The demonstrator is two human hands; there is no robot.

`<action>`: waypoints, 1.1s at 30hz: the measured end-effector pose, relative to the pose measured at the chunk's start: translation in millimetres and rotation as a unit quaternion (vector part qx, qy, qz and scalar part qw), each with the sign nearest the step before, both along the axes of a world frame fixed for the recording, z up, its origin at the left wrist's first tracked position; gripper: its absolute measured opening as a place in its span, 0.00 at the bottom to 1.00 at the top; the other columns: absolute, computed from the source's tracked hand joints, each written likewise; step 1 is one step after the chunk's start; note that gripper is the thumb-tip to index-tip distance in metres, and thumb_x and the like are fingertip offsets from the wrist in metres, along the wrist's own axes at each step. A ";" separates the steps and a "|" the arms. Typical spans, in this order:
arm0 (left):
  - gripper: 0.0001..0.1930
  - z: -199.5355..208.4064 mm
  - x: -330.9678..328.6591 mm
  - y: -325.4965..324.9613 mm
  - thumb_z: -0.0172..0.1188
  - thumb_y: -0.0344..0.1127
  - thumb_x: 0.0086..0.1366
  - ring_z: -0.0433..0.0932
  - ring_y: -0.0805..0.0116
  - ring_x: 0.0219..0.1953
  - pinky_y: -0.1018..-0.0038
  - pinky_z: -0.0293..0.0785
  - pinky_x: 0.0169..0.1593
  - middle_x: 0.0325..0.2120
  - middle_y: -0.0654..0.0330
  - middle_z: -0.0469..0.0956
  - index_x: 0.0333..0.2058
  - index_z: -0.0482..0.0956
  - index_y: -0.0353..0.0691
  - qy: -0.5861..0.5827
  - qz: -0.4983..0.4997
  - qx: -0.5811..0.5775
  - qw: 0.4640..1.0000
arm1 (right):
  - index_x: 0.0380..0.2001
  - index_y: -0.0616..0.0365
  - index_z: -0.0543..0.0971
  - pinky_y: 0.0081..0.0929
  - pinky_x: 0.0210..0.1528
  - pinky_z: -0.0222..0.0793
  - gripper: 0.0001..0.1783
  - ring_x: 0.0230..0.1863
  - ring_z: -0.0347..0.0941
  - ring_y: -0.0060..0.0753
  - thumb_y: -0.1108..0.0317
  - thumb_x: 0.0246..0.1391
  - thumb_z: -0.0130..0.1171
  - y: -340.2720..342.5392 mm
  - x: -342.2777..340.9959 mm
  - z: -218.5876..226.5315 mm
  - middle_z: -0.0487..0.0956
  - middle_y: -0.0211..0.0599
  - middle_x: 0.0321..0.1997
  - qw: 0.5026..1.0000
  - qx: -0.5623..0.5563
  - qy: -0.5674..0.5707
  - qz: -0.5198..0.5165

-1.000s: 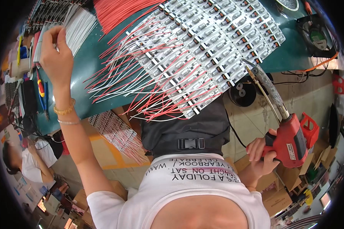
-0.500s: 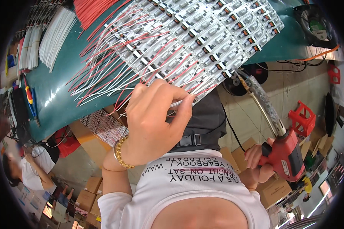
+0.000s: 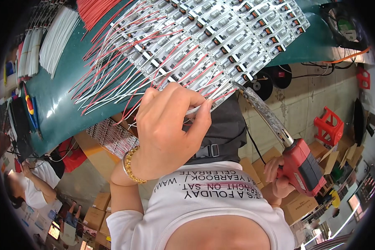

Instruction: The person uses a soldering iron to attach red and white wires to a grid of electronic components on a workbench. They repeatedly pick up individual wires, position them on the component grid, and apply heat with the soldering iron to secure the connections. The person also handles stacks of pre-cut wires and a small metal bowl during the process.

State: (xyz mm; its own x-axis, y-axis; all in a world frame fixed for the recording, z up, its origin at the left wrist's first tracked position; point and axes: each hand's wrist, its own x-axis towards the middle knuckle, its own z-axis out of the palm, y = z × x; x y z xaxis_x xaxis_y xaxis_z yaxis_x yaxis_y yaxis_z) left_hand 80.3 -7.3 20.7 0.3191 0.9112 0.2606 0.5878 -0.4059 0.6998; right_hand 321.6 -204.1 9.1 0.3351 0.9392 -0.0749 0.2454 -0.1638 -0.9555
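Note:
A large panel of small white circuit boards (image 3: 214, 39) lies at the front edge of the table, with red and white wires (image 3: 108, 83) fanning out to its left. At the panel's near corner my left hand (image 3: 166, 121) is closed, thumb and forefinger pinching a white wire (image 3: 192, 111). My right hand (image 3: 279, 179) is wrapped round the grip of a red and black soldering gun (image 3: 302, 166). Its long barrel points up and left, with the tip at the panel's near edge by the wire ends. Whether the tip touches a board I cannot tell.
Bundles of white wires (image 3: 58, 43) and red wires (image 3: 93, 12) lie on the green tabletop (image 3: 54, 116). A screwdriver (image 3: 29, 104) is at the left, a black fan (image 3: 343, 27) at the far right. A red stool (image 3: 329, 126) and cardboard boxes (image 3: 300, 206) stand on the floor; a person (image 3: 39, 183) sits left.
My right hand has brought the soldering gun left, its tip moving down along the panel's edge toward my left fingers. My left hand stays nearly still on the wire; the panel sits slightly further left.

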 end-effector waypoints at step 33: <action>0.08 31.7 -55.3 140.1 0.57 0.31 0.60 0.73 0.74 0.24 0.77 0.70 0.30 0.22 0.59 0.76 0.29 0.74 0.30 -0.085 0.066 -0.105 0.989 | 0.51 0.77 0.62 0.17 0.15 0.55 0.47 0.09 0.58 0.18 0.40 0.47 0.58 177.2 -28.6 32.8 0.63 0.25 0.10 0.989 0.147 0.006 0.024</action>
